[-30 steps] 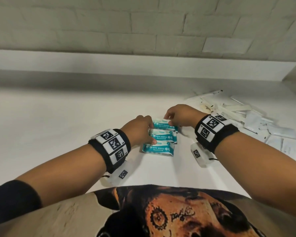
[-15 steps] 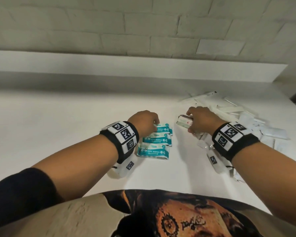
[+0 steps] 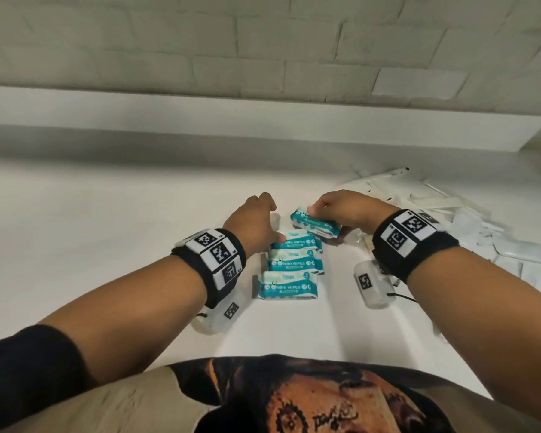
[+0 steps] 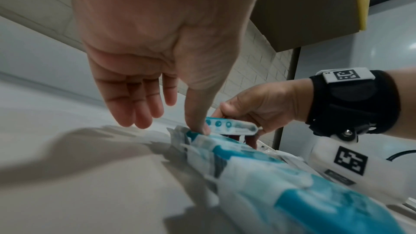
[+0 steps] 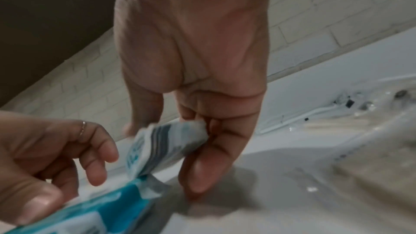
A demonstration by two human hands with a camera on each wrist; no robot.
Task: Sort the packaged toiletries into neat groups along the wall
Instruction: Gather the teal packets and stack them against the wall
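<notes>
Three teal-and-white mini wipes packs (image 3: 289, 264) lie in a column on the white counter (image 3: 107, 220). My right hand (image 3: 334, 210) grips a further wipes pack (image 3: 314, 225) just above the far end of that column; the held pack (image 5: 162, 147) is pinched between thumb and fingers, and it also shows in the left wrist view as the held pack (image 4: 229, 127). My left hand (image 3: 256, 220) hovers at the column's left with fingers relaxed, its thumb (image 4: 198, 118) pressing the far pack (image 4: 225, 150).
A heap of white and clear packaged items (image 3: 469, 226) lies at the right of the counter near the wall. A white ledge (image 3: 263, 120) runs under the brick wall (image 3: 263, 42) behind.
My right hand went to the heap on the right, took a wipes pack and has brought it back left over the column. My left hand stayed beside the packs.
</notes>
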